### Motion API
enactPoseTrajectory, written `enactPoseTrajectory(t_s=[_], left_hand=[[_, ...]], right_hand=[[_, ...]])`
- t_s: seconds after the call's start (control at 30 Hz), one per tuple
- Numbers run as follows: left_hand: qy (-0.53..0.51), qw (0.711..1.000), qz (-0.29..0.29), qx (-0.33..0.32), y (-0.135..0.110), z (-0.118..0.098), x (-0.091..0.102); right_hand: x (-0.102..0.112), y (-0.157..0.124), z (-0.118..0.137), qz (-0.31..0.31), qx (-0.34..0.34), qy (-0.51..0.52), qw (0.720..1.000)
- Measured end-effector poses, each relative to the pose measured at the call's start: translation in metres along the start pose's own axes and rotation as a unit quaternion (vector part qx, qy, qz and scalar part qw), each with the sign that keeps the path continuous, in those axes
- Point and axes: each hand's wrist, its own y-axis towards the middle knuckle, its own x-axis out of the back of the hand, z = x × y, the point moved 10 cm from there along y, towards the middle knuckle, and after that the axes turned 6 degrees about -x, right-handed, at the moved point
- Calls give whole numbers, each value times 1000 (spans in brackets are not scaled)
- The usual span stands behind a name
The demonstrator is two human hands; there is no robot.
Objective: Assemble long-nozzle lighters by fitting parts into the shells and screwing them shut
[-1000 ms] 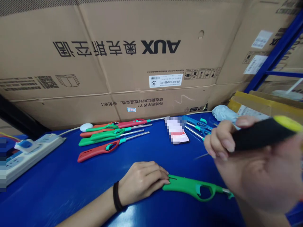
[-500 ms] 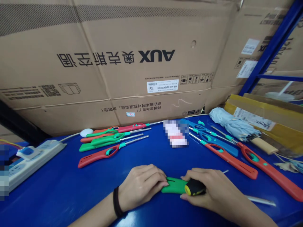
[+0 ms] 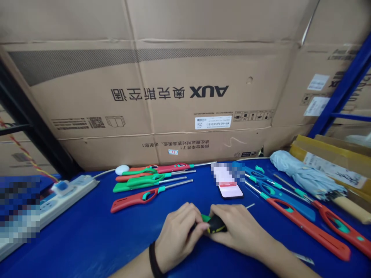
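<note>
My left hand [image 3: 179, 229] and my right hand [image 3: 242, 231] meet at the middle of the blue table [image 3: 87, 239]. The right hand is closed round a screwdriver with a black and yellow handle [image 3: 216, 224], laid flat against the butt of a green stick lighter [image 3: 205, 217]. The left hand's fingers are curled over that same green lighter, and only a small piece of it shows between the hands. A thin metal tip [image 3: 250, 205] pokes out beyond the right hand. The lighter's metal tube [image 3: 303, 258] shows by my right forearm.
Several red and green stick lighters [image 3: 150, 179] lie at the back left, blue and red ones [image 3: 295, 210] at the right. Between them lies a phone [image 3: 230, 189]. A folded umbrella [image 3: 307, 175] is at the far right, a power strip [image 3: 66, 193] at the left. Cardboard boxes [image 3: 188, 96] wall the back.
My right hand came down from near the camera with the screwdriver onto the green lighter. The hands have since closed together over it, and the view has tilted upward.
</note>
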Motion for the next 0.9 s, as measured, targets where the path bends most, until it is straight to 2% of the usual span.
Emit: enactPoseTrajectory(t_s=[0.13, 0.27, 0.37, 0.47, 0.57, 0.63, 0.7, 0.8, 0.9], left_hand=[[-6, 996, 65, -67, -1, -16, -15], [32, 981, 108, -158, -3, -37, -21], [44, 974, 148, -166, -5, -39, -28], [41, 975, 170, -134, -5, -34, -33], [45, 993, 80, -78, 1, -20, -14], [56, 998, 4, 7, 3, 6, 5], [81, 991, -29, 104, 0, 37, 17], [112, 978, 12, 173, -4, 70, 15], [92, 975, 65, 194, -6, 82, 4]], right_hand=[[7, -4, -13, -23, 5, 45, 999], [29, -9, -39, -88, -30, 58, 994], [37, -10, -49, -117, -38, 70, 990], [38, -11, -49, -130, -32, 76, 988], [35, -13, -46, -119, -28, 83, 989], [30, -12, -43, -85, -27, 87, 992], [21, -12, -42, -37, -35, 74, 996], [9, -12, -42, 29, -52, 45, 997], [4, -14, -44, 58, -59, 42, 996]])
